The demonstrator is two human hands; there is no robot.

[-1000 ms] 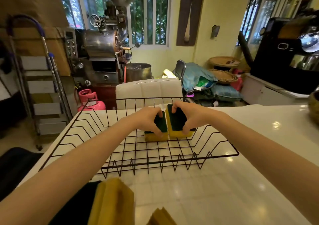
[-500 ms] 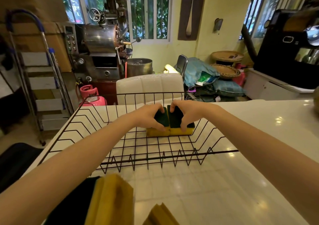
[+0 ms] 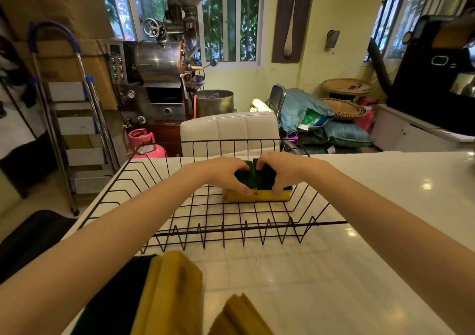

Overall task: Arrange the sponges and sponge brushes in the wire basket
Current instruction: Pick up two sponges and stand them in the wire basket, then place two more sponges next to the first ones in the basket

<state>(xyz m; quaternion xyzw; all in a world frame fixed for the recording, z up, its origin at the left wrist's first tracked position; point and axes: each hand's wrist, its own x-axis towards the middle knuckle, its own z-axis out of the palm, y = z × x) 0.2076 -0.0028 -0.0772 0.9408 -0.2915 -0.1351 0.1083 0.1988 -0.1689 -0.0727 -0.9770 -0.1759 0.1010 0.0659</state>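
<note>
Head view: two sponges [image 3: 257,196] are clasped side by side, touching, by the left hand [image 3: 223,174] and right hand [image 3: 282,171] at the wire basket's [image 3: 231,232] far side, so seating and release are judged next.

Your view is evenly lit by soft daylight from the windows [image 3: 226,23] at the back — bright enough, with no hard shadows. Small glare spots sit on the glossy white bench [image 3: 426,184] to your right. The wide lens bows straight lines at the edges, and the sponges nearest you [image 3: 169,296] are blurred — too close to focus.
</note>
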